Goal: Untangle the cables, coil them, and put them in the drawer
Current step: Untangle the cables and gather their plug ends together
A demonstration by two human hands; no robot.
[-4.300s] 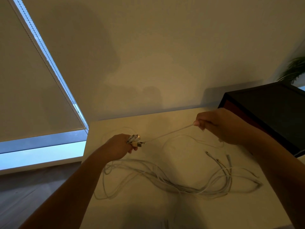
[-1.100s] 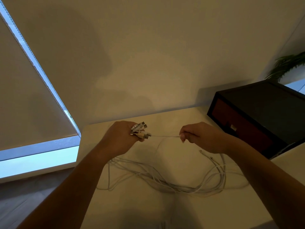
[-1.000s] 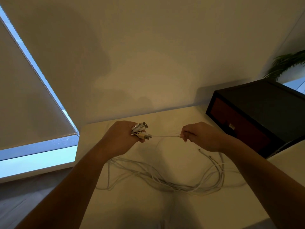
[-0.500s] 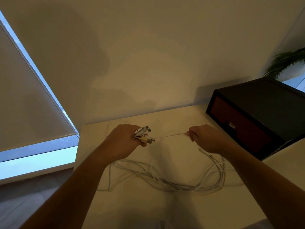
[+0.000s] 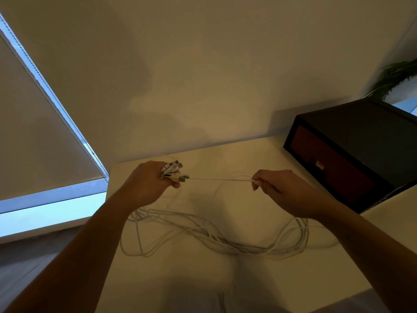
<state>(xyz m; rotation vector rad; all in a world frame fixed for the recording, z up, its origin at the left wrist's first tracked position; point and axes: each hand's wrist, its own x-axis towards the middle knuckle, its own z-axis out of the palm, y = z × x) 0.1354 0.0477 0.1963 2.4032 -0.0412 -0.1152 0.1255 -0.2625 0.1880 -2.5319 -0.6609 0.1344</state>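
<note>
Several white cables (image 5: pixel 216 238) lie tangled in long loops across the white table (image 5: pixel 185 281). My left hand (image 5: pixel 149 181) grips a bunch of their plug ends (image 5: pixel 174 171) above the table's back left. One cable (image 5: pixel 221 179) runs taut from that bunch to my right hand (image 5: pixel 282 190), which pinches it between thumb and fingers. The dark drawer unit (image 5: pixel 352 154) stands at the back right with its reddish drawer front (image 5: pixel 325 163) closed.
A wall rises right behind the table. A window with a lowered blind (image 5: pixel 33 136) is on the left, beyond the table's left edge. A plant (image 5: pixel 394 75) shows past the drawer unit.
My right hand has slid to the right along the cable, lengthening the taut stretch between my hands. My left hand keeps its grip on the plug ends.
</note>
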